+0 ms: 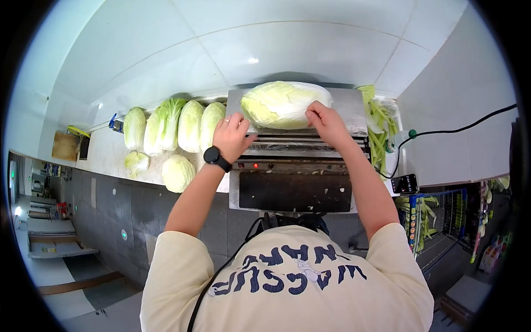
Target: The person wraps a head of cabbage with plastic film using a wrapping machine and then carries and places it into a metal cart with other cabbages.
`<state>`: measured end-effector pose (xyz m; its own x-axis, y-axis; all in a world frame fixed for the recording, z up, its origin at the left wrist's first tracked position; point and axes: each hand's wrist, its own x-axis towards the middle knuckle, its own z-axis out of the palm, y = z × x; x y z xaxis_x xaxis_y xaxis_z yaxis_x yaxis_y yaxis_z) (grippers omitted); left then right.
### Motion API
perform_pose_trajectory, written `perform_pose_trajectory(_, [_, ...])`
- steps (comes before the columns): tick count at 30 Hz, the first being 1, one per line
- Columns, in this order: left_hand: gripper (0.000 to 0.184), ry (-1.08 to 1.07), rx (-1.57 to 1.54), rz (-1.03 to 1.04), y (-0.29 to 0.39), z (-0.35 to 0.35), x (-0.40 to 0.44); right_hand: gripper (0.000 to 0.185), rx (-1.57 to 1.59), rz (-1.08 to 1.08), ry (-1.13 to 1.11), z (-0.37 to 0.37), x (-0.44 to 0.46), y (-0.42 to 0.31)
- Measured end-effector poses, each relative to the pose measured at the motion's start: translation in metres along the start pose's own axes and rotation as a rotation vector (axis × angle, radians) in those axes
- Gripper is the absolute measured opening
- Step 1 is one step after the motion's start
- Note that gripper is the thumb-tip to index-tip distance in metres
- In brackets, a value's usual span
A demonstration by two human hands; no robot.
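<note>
A large napa cabbage [279, 105] lies on its side on the flat metal top of a wrapping machine [348, 108]. My right hand [326, 123] is at the cabbage's right end, thumb and fingers pinched together. Just left of the cabbage's lower left side, my left hand [232, 135] is closed with curled fingers, above the machine's left edge. Whatever either hand pinches is too thin or clear to make out. Between my forearms, clear plastic film [304, 147] shows along the machine's roller slot.
Several napa cabbages [189, 126] stand along the counter at left, with a rounder cabbage [178, 173] nearer me. Trimmed leaves [379, 130] lie right of the machine. A black cable [459, 131] runs to the right wall, near a phone [405, 183]. A blue-framed cart [437, 218] stands lower right.
</note>
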<state>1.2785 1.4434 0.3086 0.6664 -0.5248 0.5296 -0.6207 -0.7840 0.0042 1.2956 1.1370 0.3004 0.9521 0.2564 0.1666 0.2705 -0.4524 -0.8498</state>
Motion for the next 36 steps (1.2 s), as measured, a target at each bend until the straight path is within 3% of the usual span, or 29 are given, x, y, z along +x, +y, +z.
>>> perform_pose_trajectory(3, [0.028,-0.013,-0.098,-0.211,-0.009,0.024,-0.002,0.018,-0.037,-0.019,-0.003,0.000,0.001,0.004])
perform_pose_trajectory(7, [0.014,0.098,-0.546,-0.536,-0.015,0.040,-0.006,0.018,-0.032,-0.021,-0.004,0.000,0.001,0.003])
perform_pose_trajectory(10, [0.019,0.209,-0.807,-0.935,-0.022,0.052,-0.013,0.018,-0.044,-0.025,0.004,-0.001,0.000,0.003])
perform_pose_trajectory(13, [0.032,-0.061,-1.227,-1.292,-0.016,0.034,-0.003,0.017,-0.041,-0.037,0.000,0.000,-0.001,0.004])
perform_pose_trajectory(14, [0.039,-0.102,-1.267,-1.291,-0.015,0.032,-0.001,0.017,-0.041,-0.028,-0.003,0.000,-0.001,0.003])
perform_pose_trajectory(20, [0.032,-0.221,-1.187,-1.161,-0.029,0.021,-0.001,0.016,-0.037,-0.013,-0.003,-0.001,0.001,0.002])
perform_pose_trajectory(24, [0.018,-0.242,-1.654,-1.265,-0.045,-0.004,0.001,0.016,-0.026,-0.006,0.001,0.000,0.001,0.005])
perform_pose_trajectory(28, [0.016,-0.147,-1.953,-1.255,-0.059,-0.009,0.006,0.015,-0.018,0.001,0.020,-0.001,0.001,0.006])
perform_pose_trajectory(31, [0.014,-0.045,-1.717,-1.147,-0.046,-0.008,0.014,0.015,0.001,-0.008,0.058,-0.001,-0.001,0.007])
perform_pose_trajectory(34, [0.014,-0.089,-0.900,-0.694,-0.030,0.002,0.016,0.015,-0.003,-0.004,0.084,-0.001,-0.002,0.007])
perform_pose_trajectory(36, [0.017,-0.063,-0.614,-0.513,-0.027,0.003,0.021,0.014,0.012,-0.017,0.086,-0.001,-0.002,0.006])
